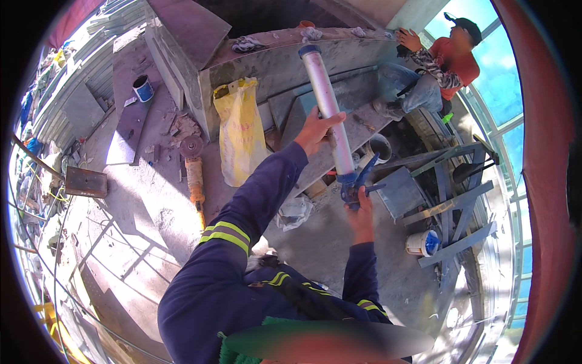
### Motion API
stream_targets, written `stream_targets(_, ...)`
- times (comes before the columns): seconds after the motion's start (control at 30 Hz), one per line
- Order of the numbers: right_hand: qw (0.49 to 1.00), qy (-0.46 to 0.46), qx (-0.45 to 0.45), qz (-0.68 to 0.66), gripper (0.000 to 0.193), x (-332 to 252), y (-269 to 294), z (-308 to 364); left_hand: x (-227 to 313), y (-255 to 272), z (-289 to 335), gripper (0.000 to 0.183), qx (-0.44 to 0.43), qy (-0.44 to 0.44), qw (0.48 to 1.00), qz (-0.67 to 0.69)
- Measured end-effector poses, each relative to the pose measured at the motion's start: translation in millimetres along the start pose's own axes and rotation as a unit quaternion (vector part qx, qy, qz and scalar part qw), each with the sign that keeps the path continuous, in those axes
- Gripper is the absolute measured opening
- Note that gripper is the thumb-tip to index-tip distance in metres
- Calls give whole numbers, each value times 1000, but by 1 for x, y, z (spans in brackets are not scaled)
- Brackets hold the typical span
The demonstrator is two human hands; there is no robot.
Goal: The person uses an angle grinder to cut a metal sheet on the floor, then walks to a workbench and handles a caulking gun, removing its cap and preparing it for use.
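Observation:
I hold a caulking gun (pixel 321 85) with a long silvery barrel, a blue cap at its far end and a blue handle and trigger at the near end. It slants up and to the left in front of me. My left hand (pixel 315 130) grips the middle of the barrel, its thumb lying across the top. Lower down and to the right, my right hand (pixel 362 215) is closed round the blue handle. Its fingers are partly hidden. The cap end reaches up in front of the grey ledge (pixel 267 60).
Left of me lie an angle grinder (pixel 194 176) and a blue can (pixel 143 88). A yellow sack (pixel 237 130) leans by the ledge. At right stand a trestle (pixel 448 200) and a white bucket (pixel 418 244). A co-worker (pixel 458 67) in an orange-red shirt crouches at the far right.

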State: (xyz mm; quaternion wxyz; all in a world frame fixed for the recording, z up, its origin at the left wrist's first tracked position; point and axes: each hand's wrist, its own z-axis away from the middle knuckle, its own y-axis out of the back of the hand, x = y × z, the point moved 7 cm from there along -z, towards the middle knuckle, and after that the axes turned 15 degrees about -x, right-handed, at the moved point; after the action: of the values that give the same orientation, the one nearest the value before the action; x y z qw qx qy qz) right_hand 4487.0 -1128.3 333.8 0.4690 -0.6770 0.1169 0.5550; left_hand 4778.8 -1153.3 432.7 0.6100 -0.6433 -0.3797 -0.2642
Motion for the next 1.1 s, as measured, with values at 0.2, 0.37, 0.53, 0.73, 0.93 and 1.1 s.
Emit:
stream_targets(0.2,991,-49,80,97,94,57,27,70,-53,5,75,78,23,40,997,-67)
stream_targets(0.37,969,-147,78,185,112,103,52,124,-101,20,158,61,32,66,997,-9)
stream_targets(0.53,837,4,75,541,112,80,23,139,-108,33,226,51,113,39,992,45)
stream_targets(0.73,763,31,-259,591,97,56,-60,101,-93,25,256,48,229,-13,970,-84)
stream_targets(0.93,844,-7,-222,488,81,75,-101,58,-96,-30,266,65,184,1,947,-264)
stream_targets(1.1,842,-56,-355,403,69,77,-72,64,-11,-51,274,116,117,-129,931,-322)
